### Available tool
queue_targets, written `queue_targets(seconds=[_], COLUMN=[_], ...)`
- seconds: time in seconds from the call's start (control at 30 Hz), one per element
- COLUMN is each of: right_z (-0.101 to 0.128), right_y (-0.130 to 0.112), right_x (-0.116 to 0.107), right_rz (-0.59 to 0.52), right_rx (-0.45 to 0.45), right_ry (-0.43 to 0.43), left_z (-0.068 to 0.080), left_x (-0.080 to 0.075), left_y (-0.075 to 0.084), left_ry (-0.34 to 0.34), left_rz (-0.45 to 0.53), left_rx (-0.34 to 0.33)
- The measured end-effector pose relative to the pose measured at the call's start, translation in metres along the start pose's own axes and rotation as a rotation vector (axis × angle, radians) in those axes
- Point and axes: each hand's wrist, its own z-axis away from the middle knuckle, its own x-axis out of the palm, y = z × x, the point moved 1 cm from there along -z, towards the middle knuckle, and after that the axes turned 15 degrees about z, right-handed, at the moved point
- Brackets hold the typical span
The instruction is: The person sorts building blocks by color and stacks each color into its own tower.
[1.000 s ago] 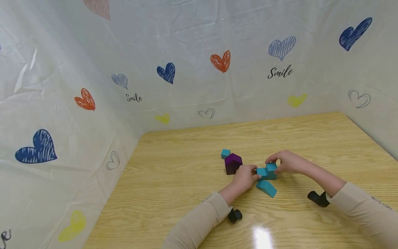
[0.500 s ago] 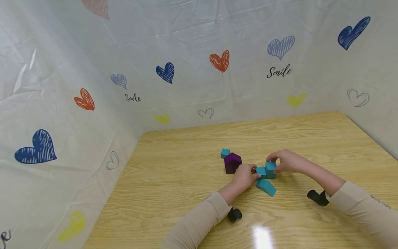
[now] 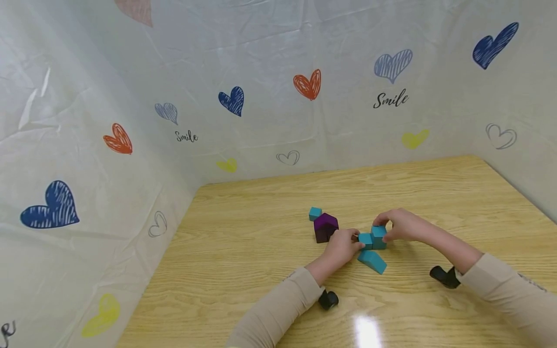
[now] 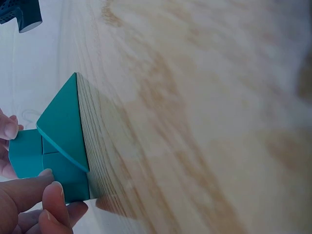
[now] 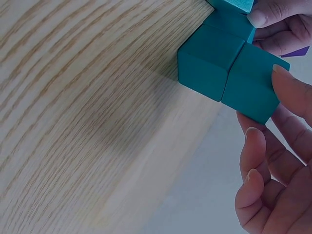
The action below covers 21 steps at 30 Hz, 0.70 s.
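Observation:
My right hand (image 3: 402,226) pinches a teal cube (image 5: 256,83) that sits on top of another teal cube (image 5: 209,63). Left of this stack, my left hand (image 3: 343,247) holds a single teal cube (image 3: 365,241) between thumb and fingers, its side against the lower cube of the stack. A teal triangular block (image 4: 66,126) stands in front of these cubes, and in the left wrist view it covers part of them. Close behind the left hand is a purple house-shaped block (image 3: 326,228), partly hidden by the fingers.
A small teal cube (image 3: 315,214) lies behind the purple block on the wooden table (image 3: 243,251). Black wrist devices (image 3: 328,300) hang under both sleeves. A white sheet (image 3: 261,130) printed with hearts encloses the table's back and sides.
Both hands and the blocks keep their places. Only a very slight shift of the whole head view shows.

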Motion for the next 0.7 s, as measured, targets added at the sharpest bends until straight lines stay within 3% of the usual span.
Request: queue_targets(seconds=[0.7], right_z=[0.0028], right_y=[0.0], right_x=[0.001], right_rz=[-0.031], right_rx=[0.018], right_ry=[-0.002], left_z=[-0.0024], left_x=[-0.001], left_y=[-0.0007], left_ry=[-0.013], left_rz=[0.071], left_rx=[-0.058])
